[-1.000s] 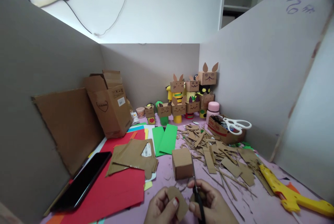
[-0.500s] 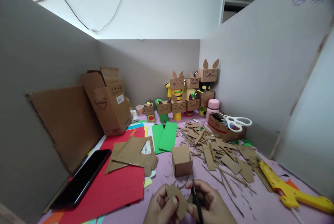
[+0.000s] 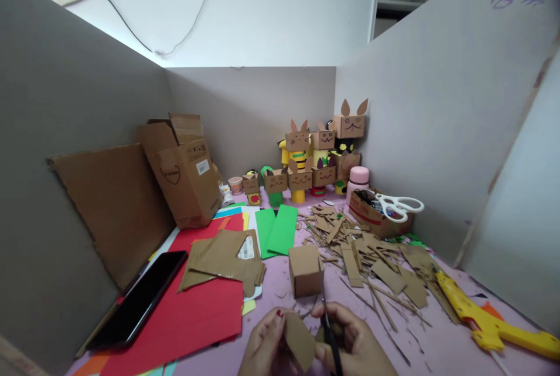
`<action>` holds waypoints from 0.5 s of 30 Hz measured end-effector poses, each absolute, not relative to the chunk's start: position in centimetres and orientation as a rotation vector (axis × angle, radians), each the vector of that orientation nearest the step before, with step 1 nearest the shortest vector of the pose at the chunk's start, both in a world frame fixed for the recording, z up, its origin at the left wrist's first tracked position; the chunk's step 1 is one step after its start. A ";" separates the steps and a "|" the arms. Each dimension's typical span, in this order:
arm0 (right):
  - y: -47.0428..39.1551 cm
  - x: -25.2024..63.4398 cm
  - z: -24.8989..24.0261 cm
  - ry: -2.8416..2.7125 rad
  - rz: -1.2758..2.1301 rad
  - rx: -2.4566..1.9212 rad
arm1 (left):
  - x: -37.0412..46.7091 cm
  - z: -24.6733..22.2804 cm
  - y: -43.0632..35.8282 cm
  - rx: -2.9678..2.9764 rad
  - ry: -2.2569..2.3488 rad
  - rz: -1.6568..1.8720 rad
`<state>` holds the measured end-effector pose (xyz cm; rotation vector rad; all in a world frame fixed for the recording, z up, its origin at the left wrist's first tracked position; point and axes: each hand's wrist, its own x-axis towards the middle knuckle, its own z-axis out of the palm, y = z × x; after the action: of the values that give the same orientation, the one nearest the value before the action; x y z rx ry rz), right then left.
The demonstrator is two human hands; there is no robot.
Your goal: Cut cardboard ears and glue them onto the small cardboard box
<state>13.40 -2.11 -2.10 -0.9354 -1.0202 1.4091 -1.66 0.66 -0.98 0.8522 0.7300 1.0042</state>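
Note:
My left hand (image 3: 263, 341) pinches a small leaf-shaped piece of cardboard (image 3: 300, 341), curved along its edges. Close beside it, my right hand (image 3: 354, 338) is closed around black-handled scissors (image 3: 329, 335), whose blades point up and away from me. Another bit of brown cardboard shows partly behind the right fingers, mostly hidden. Just beyond the hands, a small closed cardboard box (image 3: 305, 271) sits on the pink tabletop, and the scissor tips overlap its right edge in view.
Cardboard scraps (image 3: 350, 242) spread to the right. A yellow glue gun (image 3: 494, 323) lies at far right. White scissors (image 3: 396, 206) rest on a small carton. Red paper (image 3: 192, 323) and a phone (image 3: 140, 300) lie left. Cardboard animal figures (image 3: 300, 177) stand at the back.
My left thumb has moved up and the cardboard piece has turned in the fingers, showing more of its pointed shape. My right hand with the scissors has hardly moved.

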 end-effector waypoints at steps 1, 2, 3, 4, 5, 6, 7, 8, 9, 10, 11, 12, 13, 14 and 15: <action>-2.1 13.4 -2.2 -1.025 1.405 -0.938 | -1.7 -1.1 0.7 0.874 0.737 0.991; -2.1 13.5 -2.2 -1.036 1.399 -0.936 | -1.7 -1.2 0.8 0.896 0.742 0.984; -2.1 13.5 -2.3 -1.047 1.389 -0.936 | -1.7 -1.3 0.8 0.915 0.745 0.984; -2.1 13.5 -2.4 -1.057 1.380 -0.934 | -1.7 -1.4 0.9 0.929 0.748 0.989; -2.0 13.5 -2.5 -1.064 1.376 -0.930 | -1.7 -1.5 0.9 0.939 0.753 0.998; -2.0 13.6 -2.6 -1.062 1.379 -0.920 | -1.7 -1.5 1.0 0.948 0.759 1.006; -2.0 13.6 -2.7 -1.050 1.385 -0.904 | -1.8 -1.5 1.0 0.955 0.765 1.014; -2.0 13.6 -2.8 -1.035 1.397 -0.890 | -1.8 -1.6 1.0 0.957 0.769 1.019; -2.0 13.6 -2.9 -1.023 1.408 -0.880 | -1.8 -1.6 1.0 0.959 0.772 1.020; -1.9 13.6 -3.0 -1.016 1.412 -0.874 | -1.8 -1.6 1.0 0.959 0.772 1.015; -1.9 13.6 -3.0 -1.015 1.409 -0.873 | -1.8 -1.6 1.0 0.956 0.767 1.008; -1.9 13.6 -3.1 -1.022 1.400 -0.881 | -1.8 -1.6 1.0 0.952 0.760 0.997; -1.8 13.6 -3.1 -1.033 1.390 -0.894 | -1.8 -1.7 0.9 0.942 0.751 0.987; -1.8 13.7 -3.1 -1.046 1.382 -0.902 | -1.7 -1.6 0.9 0.926 0.743 0.980; -1.7 13.7 -3.1 -1.057 1.374 -0.905 | -1.7 -1.6 0.8 0.908 0.736 0.976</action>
<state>13.69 -1.74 -3.11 -0.9055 -1.0575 1.3739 -1.71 0.79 -1.60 0.9076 0.7359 0.9762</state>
